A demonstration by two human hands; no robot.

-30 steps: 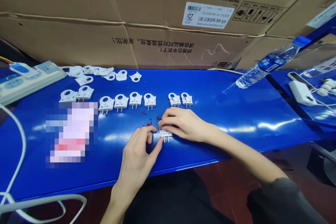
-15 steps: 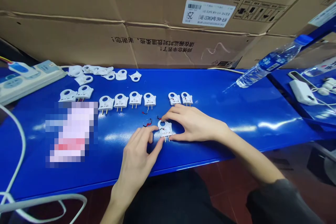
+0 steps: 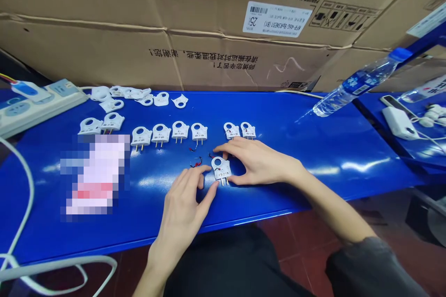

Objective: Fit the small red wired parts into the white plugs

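In the middle of the blue table, a white plug housing (image 3: 220,169) with a round hole and two metal prongs lies between my hands. My right hand (image 3: 259,160) has its thumb at the lower right corner of the housing and its fingers curled at the top edge, gripping it. On the other side, my left hand (image 3: 186,195) is open, with index finger and thumb apart close to the housing's left edge. Short red and black wires (image 3: 197,162) lie just beyond my left fingertips. Two similar plug housings (image 3: 231,131) sit behind my right hand.
Several plug housings (image 3: 161,134) stand in a row on the table (image 3: 296,195), with loose white covers (image 3: 128,93) behind. A blurred pink item (image 3: 101,171) and a power strip (image 3: 42,102) are at left. A water bottle (image 3: 362,83) leans right, before a large cardboard box (image 3: 195,9).
The plug housing has shifted slightly right and turned a little, away from my left fingertips. My right index finger has lifted a bit from its top edge. My left hand has barely moved.
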